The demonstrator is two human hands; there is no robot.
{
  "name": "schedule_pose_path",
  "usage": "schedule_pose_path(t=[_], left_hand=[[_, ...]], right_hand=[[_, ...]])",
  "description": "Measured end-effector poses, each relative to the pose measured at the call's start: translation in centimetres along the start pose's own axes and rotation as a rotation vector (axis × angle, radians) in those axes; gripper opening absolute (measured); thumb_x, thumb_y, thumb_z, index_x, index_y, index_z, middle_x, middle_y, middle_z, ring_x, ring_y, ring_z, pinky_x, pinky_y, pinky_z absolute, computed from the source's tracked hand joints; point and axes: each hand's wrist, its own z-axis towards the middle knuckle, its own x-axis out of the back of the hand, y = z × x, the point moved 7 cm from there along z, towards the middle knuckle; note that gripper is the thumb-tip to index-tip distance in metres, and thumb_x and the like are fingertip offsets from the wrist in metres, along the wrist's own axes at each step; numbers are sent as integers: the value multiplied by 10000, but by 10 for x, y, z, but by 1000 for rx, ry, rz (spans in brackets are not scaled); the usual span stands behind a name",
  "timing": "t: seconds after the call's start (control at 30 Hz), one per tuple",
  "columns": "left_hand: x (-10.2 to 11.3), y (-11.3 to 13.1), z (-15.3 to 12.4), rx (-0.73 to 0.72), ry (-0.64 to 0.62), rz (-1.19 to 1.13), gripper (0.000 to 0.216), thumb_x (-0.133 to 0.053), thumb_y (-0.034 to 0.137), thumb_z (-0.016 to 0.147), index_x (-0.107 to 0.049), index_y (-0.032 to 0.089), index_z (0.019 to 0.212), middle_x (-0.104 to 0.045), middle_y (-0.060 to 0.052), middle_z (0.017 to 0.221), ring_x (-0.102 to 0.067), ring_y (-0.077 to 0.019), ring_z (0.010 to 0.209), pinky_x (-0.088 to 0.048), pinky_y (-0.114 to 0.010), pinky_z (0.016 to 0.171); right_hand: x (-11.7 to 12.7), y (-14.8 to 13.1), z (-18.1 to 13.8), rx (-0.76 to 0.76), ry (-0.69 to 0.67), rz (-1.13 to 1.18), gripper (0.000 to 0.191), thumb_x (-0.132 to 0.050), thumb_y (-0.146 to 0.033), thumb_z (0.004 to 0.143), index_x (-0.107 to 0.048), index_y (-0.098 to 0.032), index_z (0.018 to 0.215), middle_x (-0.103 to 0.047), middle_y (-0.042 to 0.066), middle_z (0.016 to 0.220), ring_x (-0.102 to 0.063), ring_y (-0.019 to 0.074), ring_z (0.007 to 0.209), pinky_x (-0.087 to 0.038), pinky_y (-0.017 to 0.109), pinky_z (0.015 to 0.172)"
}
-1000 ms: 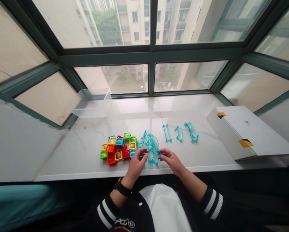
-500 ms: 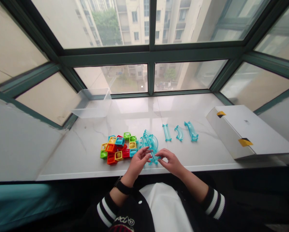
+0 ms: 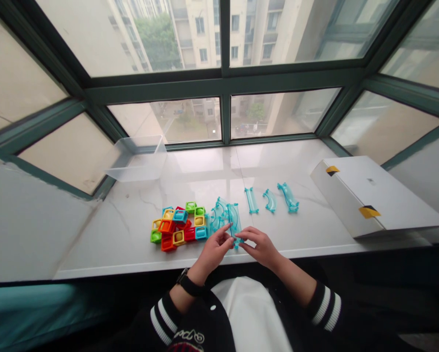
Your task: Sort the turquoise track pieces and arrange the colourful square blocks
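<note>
A curved, see-through blue track piece [image 3: 234,215] stands tilted between my hands, its lower end at my fingertips. My left hand [image 3: 216,248] pinches it from the left, index finger stretched along its side. From the right, my right hand [image 3: 260,248] closes thumb and fingers on its lower right end. Behind and left of it lies a pile of similar blue track pieces [image 3: 218,215], partly hidden by the held one. Right of the pile, a straight track piece [image 3: 251,201], a small curved track piece [image 3: 269,201] and a longer track piece [image 3: 288,198] lie in a row.
Several coloured plastic blocks [image 3: 178,227] are heaped left of the track pieces. A clear plastic bin [image 3: 136,159] stands at the back left by the window. A white box [image 3: 384,190] with yellow-black tape sits at the right. The white sill [image 3: 105,254] has a front edge near my wrists.
The held track piece has turned more upright, and my fingers have shifted on it. My two hands are slightly closer together. The whole view has shifted a little.
</note>
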Motion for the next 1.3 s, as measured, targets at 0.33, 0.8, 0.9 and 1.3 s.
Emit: schedule_pose_path(t=[0.33, 0.8, 0.9, 1.3], left_hand=[[-31, 15, 34, -47, -58, 241, 541, -684, 425, 932, -601, 214, 1423, -728, -63, 1007, -721, -201, 848, -588, -358, 794], [-58, 17, 81, -134, -81, 302, 435, -719, 351, 900, -706, 193, 1306, -640, -155, 1316, -727, -234, 1008, -607, -422, 940], [-60, 5, 93, -94, -65, 291, 493, -737, 340, 888, -680, 178, 1350, -610, -174, 1378, -721, -251, 1051, -574, -470, 1018], [-66, -21, 105, 44, -48, 232, 608, -775, 336, 876, -611, 185, 1441, -590, -178, 1508, -648, -329, 1263, -500, -527, 1112]], right_hand=[[41, 12, -7, -51, 247, -169, 221, -645, -311, 987, -760, -301, 1175, -744, 75, 1025, -691, 250, 922, -579, 422, 895], [79, 59, 28, -153, 350, -381, 274, -592, -297, 959, -765, -238, 1162, -763, 101, 1054, -687, 254, 843, -566, 436, 880], [80, 69, 35, -178, 339, -426, 301, -573, -270, 945, -762, -236, 1177, -764, 96, 1054, -693, 249, 854, -565, 422, 873], [79, 93, 49, -209, 253, -508, 351, -564, -181, 926, -762, -237, 1210, -765, 94, 1102, -697, 244, 926, -550, 398, 919]])
